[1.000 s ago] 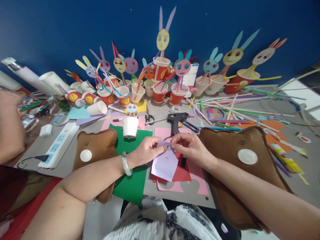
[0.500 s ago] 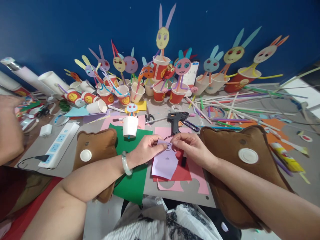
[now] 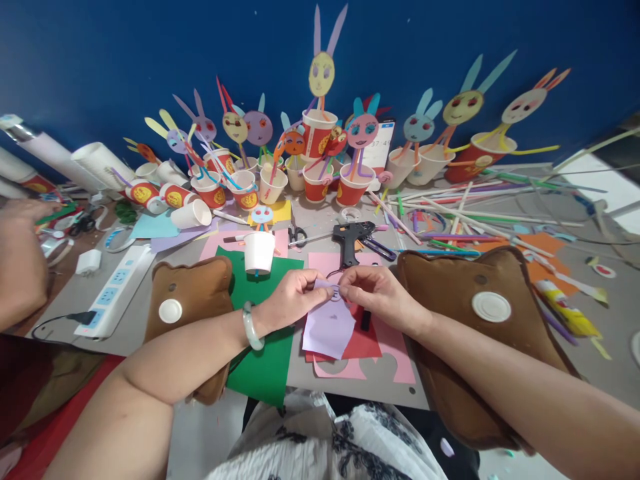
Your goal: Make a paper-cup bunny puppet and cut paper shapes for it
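Note:
My left hand (image 3: 291, 298) and my right hand (image 3: 374, 291) meet over the middle of the table, both pinching the top edge of a lilac paper sheet (image 3: 328, 330). A small round drawn mark sits on the paper right between my fingertips. The sheet hangs down over red paper (image 3: 367, 341) and pink paper (image 3: 395, 357). My forearms rest on two brown cushions (image 3: 193, 303) (image 3: 475, 313). A jade bangle is on my left wrist. A green sheet (image 3: 263, 363) lies under my left hand.
A black glue gun (image 3: 353, 237) and an upturned white cup (image 3: 259, 252) lie just beyond my hands. Paper-cup rabbit figures (image 3: 350, 170) line the blue wall. Straws (image 3: 450, 220) are scattered at the right, a power strip (image 3: 114, 290) at the left. Another person's arm (image 3: 17, 260) is at the left edge.
My hands and the lilac paper have stayed almost where they were; only the view has shifted slightly. The other person's arm at the left has moved a little.

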